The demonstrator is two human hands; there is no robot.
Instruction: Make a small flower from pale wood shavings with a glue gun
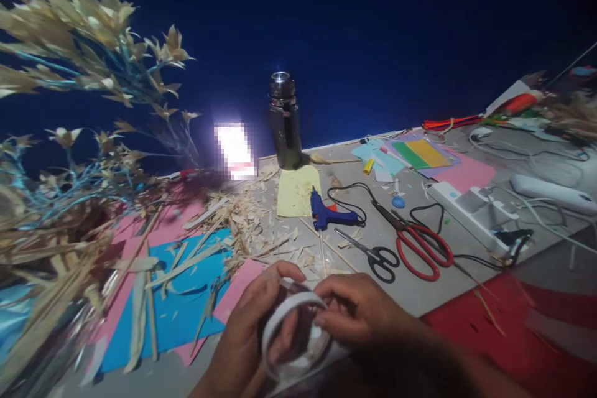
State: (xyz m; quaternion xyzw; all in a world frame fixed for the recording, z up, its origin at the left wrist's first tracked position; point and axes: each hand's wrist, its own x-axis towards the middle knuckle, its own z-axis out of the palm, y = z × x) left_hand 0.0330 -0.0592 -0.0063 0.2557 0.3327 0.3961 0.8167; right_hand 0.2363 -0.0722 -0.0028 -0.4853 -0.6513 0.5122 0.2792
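Head view: both hands grip a roll of tape (293,339), left hand (249,339) cupping it, right hand (359,314) pinching its rim, scissors (373,255) nearby.

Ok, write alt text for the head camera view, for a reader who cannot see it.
Two bare hands hold a white tape roll low in the frame, left hand gripping it, right hand pinching its rim. Beyond them a grey table carries a blue glue gun, red-handled scissors, a metal flask and straw shavings.
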